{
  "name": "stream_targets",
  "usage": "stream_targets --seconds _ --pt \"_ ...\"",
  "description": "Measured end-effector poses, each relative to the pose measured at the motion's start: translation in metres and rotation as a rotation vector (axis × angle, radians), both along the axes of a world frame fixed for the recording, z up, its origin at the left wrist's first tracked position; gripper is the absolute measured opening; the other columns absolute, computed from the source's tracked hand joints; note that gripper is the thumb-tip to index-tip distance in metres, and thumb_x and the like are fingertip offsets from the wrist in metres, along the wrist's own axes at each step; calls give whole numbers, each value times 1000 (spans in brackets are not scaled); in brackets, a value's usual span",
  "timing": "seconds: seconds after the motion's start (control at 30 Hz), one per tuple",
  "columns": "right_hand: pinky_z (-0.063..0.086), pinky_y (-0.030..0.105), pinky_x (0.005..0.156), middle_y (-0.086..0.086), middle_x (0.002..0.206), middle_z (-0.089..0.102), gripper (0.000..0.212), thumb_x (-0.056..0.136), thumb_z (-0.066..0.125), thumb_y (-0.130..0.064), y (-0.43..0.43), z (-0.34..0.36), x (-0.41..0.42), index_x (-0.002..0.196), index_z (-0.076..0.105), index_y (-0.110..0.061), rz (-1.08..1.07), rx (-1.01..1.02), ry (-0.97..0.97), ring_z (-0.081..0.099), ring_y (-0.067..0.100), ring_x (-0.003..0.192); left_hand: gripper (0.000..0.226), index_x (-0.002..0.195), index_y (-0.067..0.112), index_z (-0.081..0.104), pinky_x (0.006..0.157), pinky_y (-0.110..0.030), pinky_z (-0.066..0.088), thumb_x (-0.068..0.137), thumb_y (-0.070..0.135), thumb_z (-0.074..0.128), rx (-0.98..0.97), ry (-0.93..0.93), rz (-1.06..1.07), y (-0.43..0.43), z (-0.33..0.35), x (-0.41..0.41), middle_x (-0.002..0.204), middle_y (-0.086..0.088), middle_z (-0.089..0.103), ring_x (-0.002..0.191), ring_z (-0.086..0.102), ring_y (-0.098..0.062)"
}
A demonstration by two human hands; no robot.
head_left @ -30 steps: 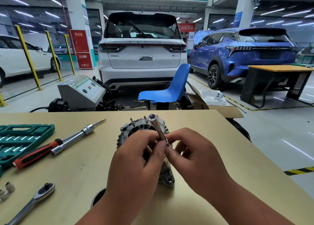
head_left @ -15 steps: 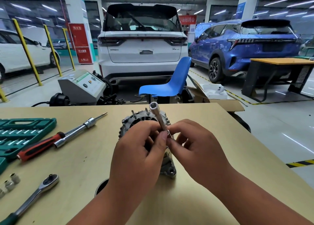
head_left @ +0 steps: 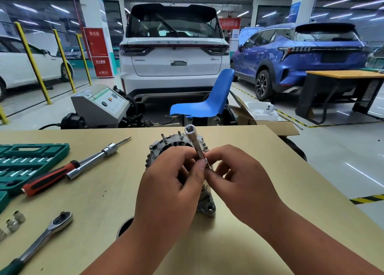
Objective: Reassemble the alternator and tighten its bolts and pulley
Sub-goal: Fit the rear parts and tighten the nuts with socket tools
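The grey alternator [head_left: 166, 144] stands on the tan table [head_left: 239, 150], mostly hidden behind my hands, with studs sticking up from its far rim. A long silver deep socket [head_left: 194, 142] tilts up and away above it, open end on top. My left hand [head_left: 168, 193] pinches the socket's lower end between thumb and fingers. Facing it, my right hand [head_left: 243, 183] pinches the same lower end, where a small bolt or shaft emerges. What lies under my palms is hidden.
A ratchet wrench [head_left: 39, 241] lies at front left near small sockets [head_left: 14, 222]. A red-handled driver [head_left: 52, 177] and an extension bar [head_left: 97, 158] lie beside the green tool case [head_left: 27, 160]. A round part [head_left: 124, 227] peeks out by my left wrist. Chair, cars and a tester stand beyond the table.
My hands and the socket hold the same pinch; only the head camera has shifted slightly, moving the scene a little in the frame.
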State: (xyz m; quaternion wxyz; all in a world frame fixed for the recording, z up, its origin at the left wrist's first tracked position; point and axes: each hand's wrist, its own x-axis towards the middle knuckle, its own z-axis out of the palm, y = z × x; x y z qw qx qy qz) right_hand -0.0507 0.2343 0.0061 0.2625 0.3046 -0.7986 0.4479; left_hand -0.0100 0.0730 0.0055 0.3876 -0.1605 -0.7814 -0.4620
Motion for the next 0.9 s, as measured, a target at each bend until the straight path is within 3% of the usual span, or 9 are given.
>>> stream_targets --seconds 0.1,0.3,0.57,0.7,0.9 --pt "42 9 63 -17 99 67 28 89 73 -23 0 -1 1 112 72 -39 26 -3 2 66 15 77 8 97 38 66 55 -18 41 95 42 59 2 0 -7 0 0 0 77 15 62 63 60 -15" --pt "42 10 63 -16 95 65 14 87 73 -27 0 -1 0 99 70 -36 -15 -7 -1 65 15 76 6 96 39 65 56 -14 40 95 41 59 -6 -2 7 0 0 0 77 16 62 64 60 -13" --pt "42 11 64 -17 95 65 20 90 73 -23 0 0 0 108 75 -32 18 -15 27 65 15 76 10 100 38 67 56 -21 43 96 41 59 -3 0 -3 0 0 0 79 16 62 66 61 -14" --pt "42 11 63 -17 95 65 15 88 73 -29 0 0 1 99 69 -38 -11 -32 12 64 14 76 8 99 39 67 58 -16 43 96 41 59 -10 4 -1 0 0 0 80 16 63 68 62 -14" --pt "42 9 65 -16 96 66 24 91 72 -20 1 1 2 110 75 -35 42 -45 32 65 13 77 9 101 38 67 58 -14 43 97 40 59 -15 17 4 0 1 0 82 16 64 70 63 -13"
